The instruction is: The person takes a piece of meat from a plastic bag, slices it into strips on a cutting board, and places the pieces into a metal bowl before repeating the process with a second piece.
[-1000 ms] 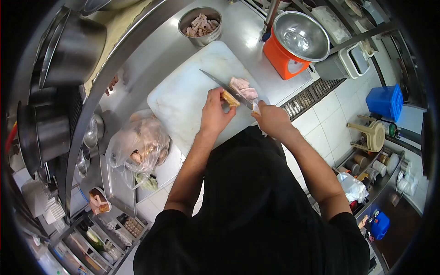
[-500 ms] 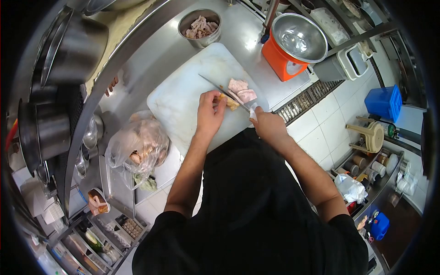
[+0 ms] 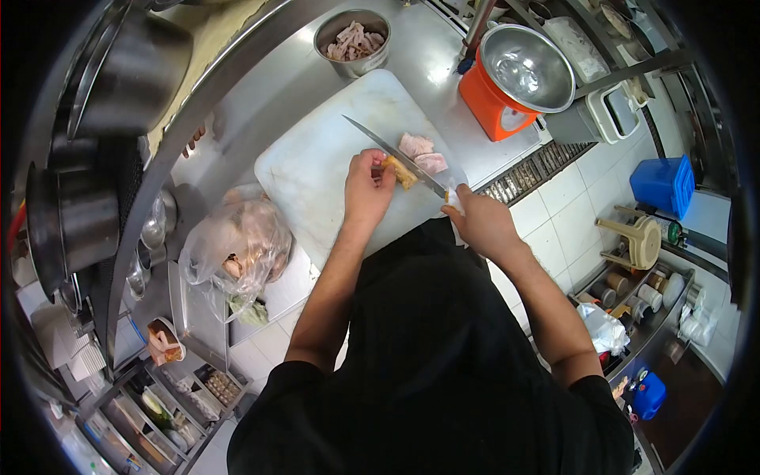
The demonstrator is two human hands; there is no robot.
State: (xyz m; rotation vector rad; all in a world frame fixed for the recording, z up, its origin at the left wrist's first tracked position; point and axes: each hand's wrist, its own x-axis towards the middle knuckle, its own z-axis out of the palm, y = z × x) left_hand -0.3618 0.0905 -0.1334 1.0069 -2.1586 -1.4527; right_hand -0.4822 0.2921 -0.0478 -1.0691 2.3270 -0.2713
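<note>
My right hand (image 3: pixel 484 220) is closed round the white handle of a long knife (image 3: pixel 393 152), whose blade points up and left over a white cutting board (image 3: pixel 317 158). With bent fingers my left hand (image 3: pixel 369 186) holds the end of a yellowish piece of meat (image 3: pixel 401 172) on the board, right beside the blade. Pale pink meat pieces (image 3: pixel 420 150) lie on the board just beyond the knife. A metal bowl (image 3: pixel 352 66) behind the board holds several cut strips of meat.
An orange scale (image 3: pixel 488 103) carrying a steel bowl (image 3: pixel 527 66) stands at the back right. Left of the board lies a clear plastic bag (image 3: pixel 241 245) of meat. Large pots (image 3: pixel 131 71) line the left. Another person's fingers (image 3: pixel 193 142) show beyond the metal edge.
My right hand has moved slightly right and down with the knife, and the flat of the blade shows more. My left hand still holds the yellowish piece. The view has shifted a little.
</note>
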